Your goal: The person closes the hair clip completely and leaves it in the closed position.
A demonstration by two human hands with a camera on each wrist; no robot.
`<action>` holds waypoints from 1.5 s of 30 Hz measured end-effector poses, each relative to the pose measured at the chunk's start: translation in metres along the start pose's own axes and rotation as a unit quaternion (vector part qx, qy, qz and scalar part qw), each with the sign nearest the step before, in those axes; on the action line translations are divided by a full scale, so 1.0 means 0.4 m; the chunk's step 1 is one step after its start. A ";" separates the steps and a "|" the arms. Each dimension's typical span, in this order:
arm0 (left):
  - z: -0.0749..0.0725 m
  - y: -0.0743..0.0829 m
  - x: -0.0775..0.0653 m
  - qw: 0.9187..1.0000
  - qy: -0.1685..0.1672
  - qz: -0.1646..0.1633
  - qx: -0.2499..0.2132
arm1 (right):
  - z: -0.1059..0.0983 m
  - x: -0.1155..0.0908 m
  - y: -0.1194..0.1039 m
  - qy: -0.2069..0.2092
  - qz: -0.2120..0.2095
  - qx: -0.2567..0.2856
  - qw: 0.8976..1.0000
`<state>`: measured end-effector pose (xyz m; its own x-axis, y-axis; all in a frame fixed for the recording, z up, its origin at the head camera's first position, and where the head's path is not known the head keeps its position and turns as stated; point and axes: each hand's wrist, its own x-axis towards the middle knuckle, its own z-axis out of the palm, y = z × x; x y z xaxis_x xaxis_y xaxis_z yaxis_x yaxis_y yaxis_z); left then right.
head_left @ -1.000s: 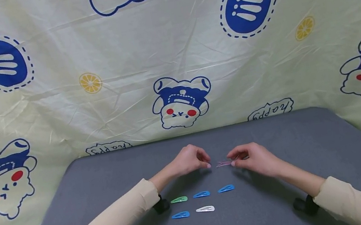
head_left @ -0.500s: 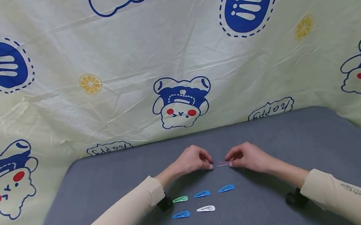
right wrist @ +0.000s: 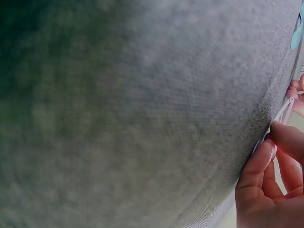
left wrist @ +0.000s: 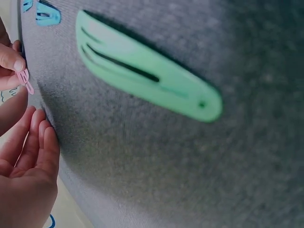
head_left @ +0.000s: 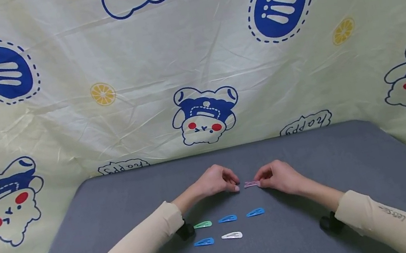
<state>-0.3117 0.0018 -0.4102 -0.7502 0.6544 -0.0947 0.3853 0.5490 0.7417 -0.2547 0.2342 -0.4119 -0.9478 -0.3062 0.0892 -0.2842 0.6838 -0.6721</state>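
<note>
In the head view, my right hand [head_left: 282, 178] pinches a pink snap hair clip [head_left: 252, 184] by its right end, between thumb and fingers. The clip's other end points left, toward my left hand [head_left: 216, 180]. In the left wrist view, the left thumb and bent fingers stand apart beside the tip of the pink clip [left wrist: 24, 80], with nothing held. The right wrist view has the pale clip [right wrist: 284, 111] reaching out beyond my right thumb and fingertips, its two layers spread apart.
Nearer the body lie two rows of hair clips on the grey table [head_left: 286, 238]: a green clip [head_left: 202, 224] with two blue clips [head_left: 227, 218] behind, a blue clip [head_left: 204, 242] and a white clip [head_left: 232, 235] in front. A printed cloth [head_left: 146, 122] hangs behind the table.
My right hand has shifted slightly left and my left hand slightly right, bringing them a little closer. The pink clip stays in the right fingers; the clips on the table have not moved.
</note>
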 end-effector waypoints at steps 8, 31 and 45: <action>-0.011 -0.003 -0.024 1.000 0.015 0.010 0.005 | 0.002 -0.009 -0.007 0.006 0.014 0.022 1.000; -0.073 -0.002 -0.136 0.996 0.082 0.040 0.006 | 0.019 -0.036 -0.088 0.071 -0.030 0.047 0.996; -0.105 0.004 -0.197 0.992 0.114 0.059 -0.010 | 0.021 -0.048 -0.144 0.074 -0.026 0.074 0.994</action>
<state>-0.2746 -0.0708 -0.3737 -0.8037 0.5774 0.1437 0.4678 0.4639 0.7523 -0.2188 0.1951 -0.3814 -0.9464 -0.2308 0.2259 -0.3192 0.5619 -0.7632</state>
